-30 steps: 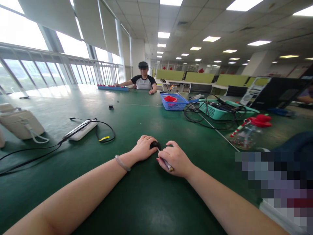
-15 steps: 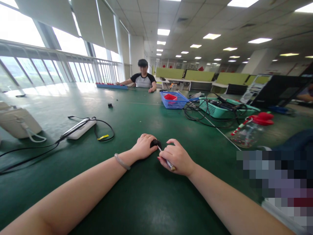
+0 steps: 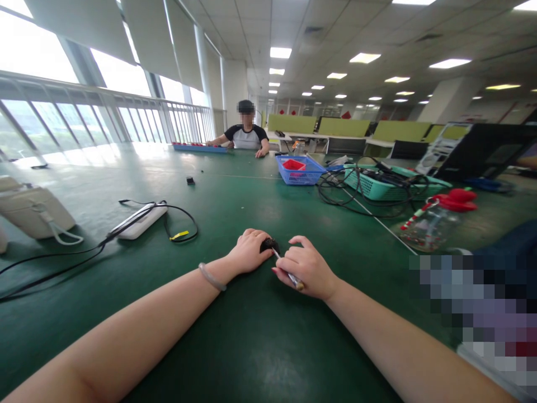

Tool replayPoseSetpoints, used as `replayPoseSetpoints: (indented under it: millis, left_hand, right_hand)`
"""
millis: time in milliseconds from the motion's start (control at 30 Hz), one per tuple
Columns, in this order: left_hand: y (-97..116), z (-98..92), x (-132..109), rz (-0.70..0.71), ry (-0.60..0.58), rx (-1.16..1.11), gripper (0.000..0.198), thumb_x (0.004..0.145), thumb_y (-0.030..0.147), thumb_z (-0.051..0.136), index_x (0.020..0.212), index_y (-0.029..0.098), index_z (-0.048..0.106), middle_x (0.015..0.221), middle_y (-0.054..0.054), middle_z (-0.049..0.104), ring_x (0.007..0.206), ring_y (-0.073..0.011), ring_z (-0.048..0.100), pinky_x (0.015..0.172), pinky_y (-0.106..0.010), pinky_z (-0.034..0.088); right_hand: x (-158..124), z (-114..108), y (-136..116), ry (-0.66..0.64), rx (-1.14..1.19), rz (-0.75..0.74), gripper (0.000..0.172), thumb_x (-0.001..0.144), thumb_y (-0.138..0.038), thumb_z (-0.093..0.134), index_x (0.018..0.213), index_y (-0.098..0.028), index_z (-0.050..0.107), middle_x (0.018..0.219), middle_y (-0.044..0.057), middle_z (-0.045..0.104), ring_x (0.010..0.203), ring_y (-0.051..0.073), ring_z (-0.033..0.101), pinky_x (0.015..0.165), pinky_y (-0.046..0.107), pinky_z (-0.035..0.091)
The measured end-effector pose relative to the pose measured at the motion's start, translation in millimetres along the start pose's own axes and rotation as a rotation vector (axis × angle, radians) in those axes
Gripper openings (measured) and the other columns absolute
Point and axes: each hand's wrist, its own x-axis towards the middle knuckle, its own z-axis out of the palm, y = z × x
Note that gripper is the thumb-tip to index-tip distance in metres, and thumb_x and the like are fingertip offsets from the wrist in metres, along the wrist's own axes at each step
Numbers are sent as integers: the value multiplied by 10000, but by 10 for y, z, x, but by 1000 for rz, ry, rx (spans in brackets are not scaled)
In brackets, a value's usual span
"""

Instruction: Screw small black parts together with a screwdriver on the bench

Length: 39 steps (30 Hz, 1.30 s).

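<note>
My left hand [image 3: 252, 252] rests on the green table with its fingers closed round a small dark object [image 3: 269, 244]. That object is black and mostly covered by the fingers, so its kind does not show. My right hand [image 3: 309, 270] pinches a slim metal tool [image 3: 297, 281] with a gold-coloured butt end, like a small screwdriver. Its thin tip points up and left and meets the near side of the black object, beside my left thumb. The right index finger is raised and curled off the tool.
A white power bank [image 3: 142, 221] with a black cable lies left, near a beige case [image 3: 36, 210]. Ahead right are a blue basket [image 3: 300, 174], a green basket [image 3: 369, 184] with tangled cables, and a red-lidded bottle [image 3: 436, 221]. A co-worker [image 3: 246, 137] sits opposite by a blue tray [image 3: 199, 148].
My hands keep the same hold, with the tool tip still at the black object. Across the table, the blue tray has shifted a little to the right. The view has turned slightly.
</note>
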Motion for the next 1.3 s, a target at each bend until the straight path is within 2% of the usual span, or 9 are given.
replayPoseSetpoints:
  millis: [200, 333, 433, 733, 867, 1033, 1167, 1300]
  left_hand:
    - [12, -8, -2, -12, -19, 11, 317, 825, 356, 572, 1117, 234, 593, 1203, -46, 618, 1185, -264, 466, 1040, -432, 365]
    - [18, -16, -4, -12, -27, 19, 326, 830, 358, 561, 1133, 238, 583, 1214, -42, 611, 1190, -263, 460, 1038, -430, 369]
    - [12, -9, -5, -5, -21, 20, 321, 832, 359, 558, 1129, 239, 583, 1206, -44, 613, 1188, -265, 461, 1037, -434, 369]
    - [8, 6, 3, -13, -26, 16, 303, 845, 369, 540, 1113, 239, 591, 1199, -45, 622, 1187, -269, 463, 1018, -437, 385]
    - [18, -1, 2, -10, -21, 17, 302, 844, 376, 545, 1108, 237, 592, 1189, -46, 626, 1179, -271, 468, 1010, -435, 393]
    - [31, -18, 2, -7, -28, 10, 313, 847, 400, 547, 1113, 239, 589, 1197, -48, 622, 1184, -271, 467, 1013, -440, 392]
    - [32, -16, 6, -22, -31, 10, 317, 842, 414, 555, 1105, 241, 595, 1194, -53, 622, 1187, -271, 468, 1015, -444, 391]
    - [20, -4, 5, -16, -26, 13, 336, 847, 437, 547, 1117, 242, 591, 1201, -48, 625, 1184, -274, 471, 1017, -444, 393]
  right_hand:
    - [-3, 13, 20, -10, 17, -51, 314, 935, -333, 510, 667, -206, 613, 564, -40, 498, 568, 110, 442, 901, 372, 341]
    - [-6, 35, 23, -17, 36, -37, 337, 933, -359, 519, 652, -195, 606, 569, -34, 515, 575, 114, 462, 907, 381, 344]
    - [-6, 35, 14, -30, 60, -11, 292, 926, -356, 527, 702, -192, 619, 603, -20, 562, 605, 125, 504, 924, 394, 347]
    - [-22, 59, 0, 54, 172, 127, 104, 887, -269, 578, 930, -193, 635, 758, 14, 683, 680, 138, 604, 935, 409, 376]
    - [-36, 89, 5, 63, 170, 150, 83, 886, -236, 575, 931, -193, 631, 780, 20, 692, 700, 141, 618, 948, 413, 375]
    - [-37, 64, 16, 138, 163, 219, 146, 873, -329, 624, 874, -183, 632, 701, 12, 669, 636, 138, 602, 932, 406, 386]
    - [-40, 54, 40, 118, 190, 311, 221, 855, -392, 643, 779, -188, 607, 679, -3, 654, 646, 146, 605, 914, 397, 370]
    - [-46, 84, 65, 109, 233, 411, 201, 863, -384, 634, 783, -202, 602, 693, -13, 670, 666, 153, 617, 891, 380, 358]
